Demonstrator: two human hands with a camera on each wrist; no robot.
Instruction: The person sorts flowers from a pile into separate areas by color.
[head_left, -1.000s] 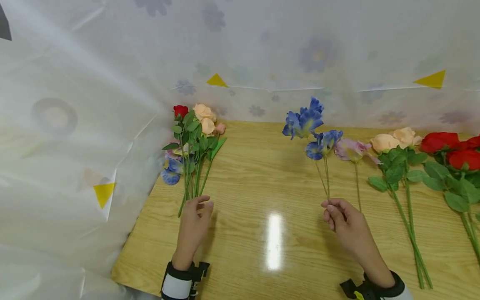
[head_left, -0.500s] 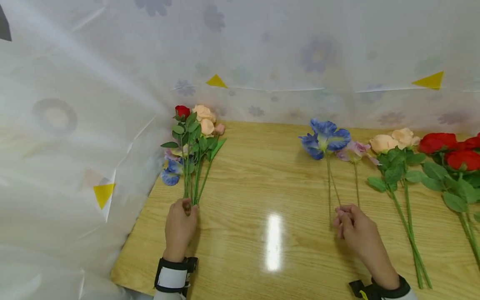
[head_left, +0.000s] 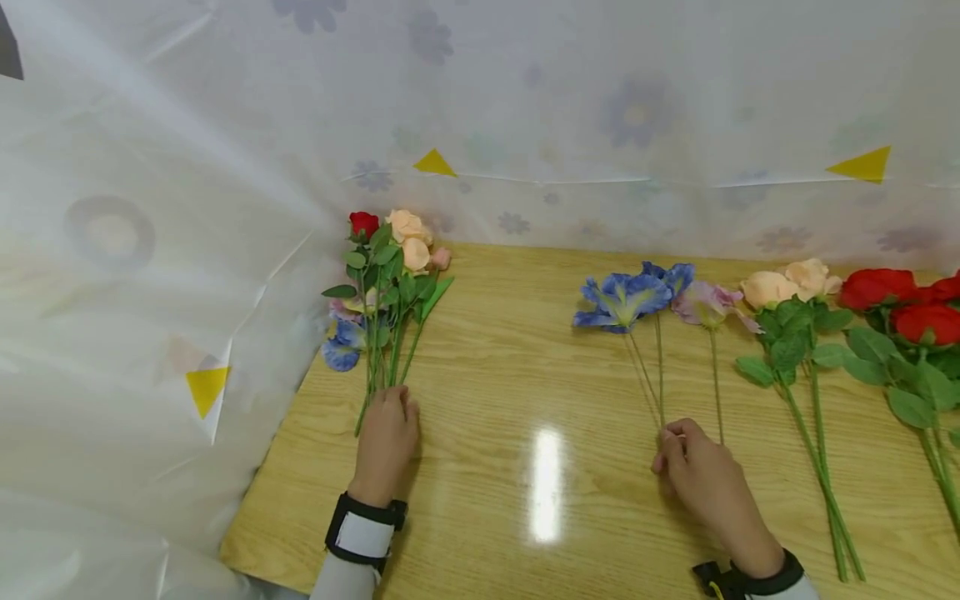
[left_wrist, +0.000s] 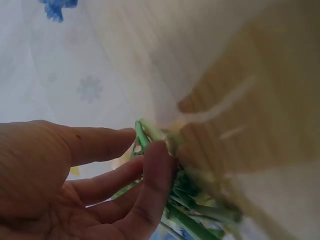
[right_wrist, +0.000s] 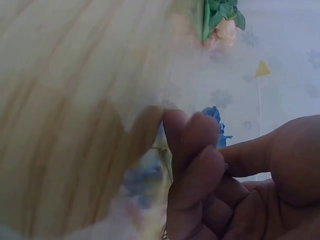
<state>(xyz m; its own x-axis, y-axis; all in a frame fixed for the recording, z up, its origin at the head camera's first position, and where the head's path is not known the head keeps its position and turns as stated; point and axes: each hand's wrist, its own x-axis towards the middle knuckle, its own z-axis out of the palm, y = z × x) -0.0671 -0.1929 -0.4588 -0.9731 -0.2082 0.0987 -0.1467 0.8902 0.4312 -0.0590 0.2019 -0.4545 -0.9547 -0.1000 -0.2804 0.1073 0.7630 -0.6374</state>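
On the left of the head view a bunch of artificial flowers (head_left: 390,300), with a red rose, peach roses and a blue iris, lies on the table. My left hand (head_left: 386,442) is at its lower stems. In the left wrist view, thumb and bent fingers close around the green stems (left_wrist: 142,135). My right hand (head_left: 705,479) pinches the thin stem end of blue irises (head_left: 622,300), whose two blooms spread apart. Its curled fingers hide the stem ends in the right wrist view. A pale purple flower (head_left: 705,304) lies just right of them.
Further right on the wooden table (head_left: 487,517) lie peach roses (head_left: 772,287) with long green stems and several red roses (head_left: 877,287). A patterned plastic sheet (head_left: 540,100) rises behind the table and along its left side.
My left hand reaches the bunch's stems, shifting left and then back right. My right hand lowers the blue irises toward the table, their blooms now lower and turned apart.
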